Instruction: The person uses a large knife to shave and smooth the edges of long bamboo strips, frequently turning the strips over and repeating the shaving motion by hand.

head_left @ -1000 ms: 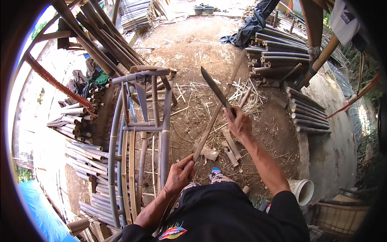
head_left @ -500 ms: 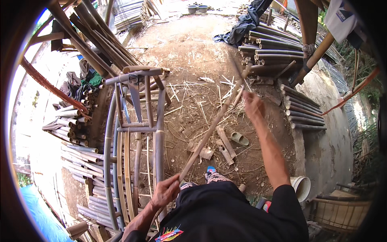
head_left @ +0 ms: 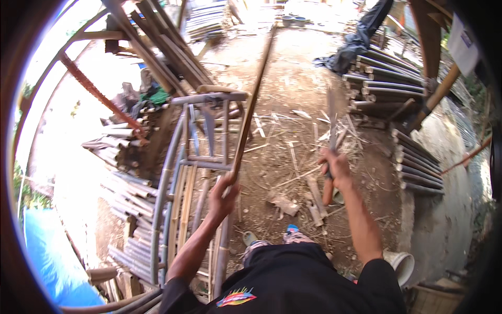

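My left hand (head_left: 224, 194) is closed round the near end of a long bamboo strip (head_left: 255, 94). The strip slants up and away, passing in front of a bamboo frame (head_left: 180, 136). My right hand (head_left: 335, 166) grips a machete (head_left: 332, 123), its blurred blade pointing away from me and its brown handle end showing below the fist. Blade and strip are well apart. Under the right hand, wood shavings (head_left: 298, 152) and chopped bamboo pieces (head_left: 316, 201) lie on the dirt floor.
A handsaw (head_left: 209, 133) hangs on the frame at my left. Bamboo poles are stacked at the left (head_left: 133, 201) and right (head_left: 389, 86). A white bucket (head_left: 401, 266) lies tipped near my right elbow. A blue tarp (head_left: 55, 256) covers the lower left.
The bamboo strip has swung from a rightward slant to a steeper one at the left, with my left hand higher. My right hand's machete has come away from the strip. The view has shifted.
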`<state>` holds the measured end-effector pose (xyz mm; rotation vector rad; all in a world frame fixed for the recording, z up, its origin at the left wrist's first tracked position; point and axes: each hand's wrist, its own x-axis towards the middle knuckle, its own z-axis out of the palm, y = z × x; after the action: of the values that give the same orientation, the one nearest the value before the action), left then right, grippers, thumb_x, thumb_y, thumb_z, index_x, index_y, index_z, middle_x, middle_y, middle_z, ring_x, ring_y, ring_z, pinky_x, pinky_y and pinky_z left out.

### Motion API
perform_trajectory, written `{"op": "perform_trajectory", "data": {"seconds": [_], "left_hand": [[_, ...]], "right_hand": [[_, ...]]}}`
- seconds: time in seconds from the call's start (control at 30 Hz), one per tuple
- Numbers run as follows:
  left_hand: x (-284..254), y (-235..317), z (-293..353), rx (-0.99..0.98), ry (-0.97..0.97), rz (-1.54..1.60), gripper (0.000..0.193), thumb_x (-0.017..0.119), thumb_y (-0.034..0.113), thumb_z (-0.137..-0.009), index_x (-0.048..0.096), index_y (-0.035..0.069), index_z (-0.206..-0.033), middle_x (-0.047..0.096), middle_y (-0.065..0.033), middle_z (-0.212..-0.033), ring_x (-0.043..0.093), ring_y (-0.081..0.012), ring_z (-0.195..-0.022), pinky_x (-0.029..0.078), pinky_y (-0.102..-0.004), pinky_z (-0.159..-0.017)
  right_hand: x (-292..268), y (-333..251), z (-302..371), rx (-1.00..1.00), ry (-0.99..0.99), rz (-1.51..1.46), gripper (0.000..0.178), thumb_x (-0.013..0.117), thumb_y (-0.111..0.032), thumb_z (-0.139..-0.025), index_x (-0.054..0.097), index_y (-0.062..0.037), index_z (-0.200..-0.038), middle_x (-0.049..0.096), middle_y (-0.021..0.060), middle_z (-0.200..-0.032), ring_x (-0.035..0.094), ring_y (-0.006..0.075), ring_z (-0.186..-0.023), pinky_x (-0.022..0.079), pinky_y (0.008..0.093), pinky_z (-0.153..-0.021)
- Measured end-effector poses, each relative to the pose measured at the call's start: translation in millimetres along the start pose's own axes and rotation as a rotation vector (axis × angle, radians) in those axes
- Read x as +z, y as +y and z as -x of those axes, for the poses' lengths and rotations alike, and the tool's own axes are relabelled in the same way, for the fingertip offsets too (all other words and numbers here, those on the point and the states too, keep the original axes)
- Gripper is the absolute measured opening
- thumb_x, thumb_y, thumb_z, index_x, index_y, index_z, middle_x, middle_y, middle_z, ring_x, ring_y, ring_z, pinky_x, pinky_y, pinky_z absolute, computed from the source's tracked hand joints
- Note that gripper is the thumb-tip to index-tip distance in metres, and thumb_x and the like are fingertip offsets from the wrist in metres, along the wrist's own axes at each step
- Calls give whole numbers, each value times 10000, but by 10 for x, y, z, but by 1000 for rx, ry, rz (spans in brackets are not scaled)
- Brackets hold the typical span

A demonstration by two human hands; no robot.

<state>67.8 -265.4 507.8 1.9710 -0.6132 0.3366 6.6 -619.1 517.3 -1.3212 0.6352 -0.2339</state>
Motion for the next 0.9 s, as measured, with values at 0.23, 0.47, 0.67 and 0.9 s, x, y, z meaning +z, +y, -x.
{"op": "perform_trajectory", "data": {"seconds": [0.23,0.47,0.67,0.9], "left_hand": [[990,454,-565,-404,-92,633,307,559,214,-980,617,-16,-1175,691,-104,-1045,656,-164,-933,543,-277,-787],[573,966,-68,-198,-781,327,452,561,339,-976,564,-7,-1268,628,-130,-1152,571,-205,-1114,446,-355,-969],[242,189,81,-570,-1067,271,366,561,262,-981,575,-24,-1210,652,-57,-891,632,-135,-863,514,-313,-800],[470,408,208,-815,-598,624,337,593,237,-966,602,-10,-1196,581,12,-786,485,-40,-555,390,-198,-491]], "right_hand": [[1194,436,487,155,70,-332,289,686,-306,-894,618,-25,-881,650,80,-691,533,122,-428,420,253,-380],[543,323,66,-67,210,-284,223,682,-256,-898,602,-56,-839,552,11,-650,503,101,-461,403,244,-399],[73,-142,-274,-288,70,-22,260,674,-301,-905,605,-53,-870,560,-2,-645,521,80,-464,404,228,-400],[150,-43,175,-534,-50,1028,641,344,-684,-925,537,-78,-841,424,-20,-509,397,76,-377,355,295,-290]]}}
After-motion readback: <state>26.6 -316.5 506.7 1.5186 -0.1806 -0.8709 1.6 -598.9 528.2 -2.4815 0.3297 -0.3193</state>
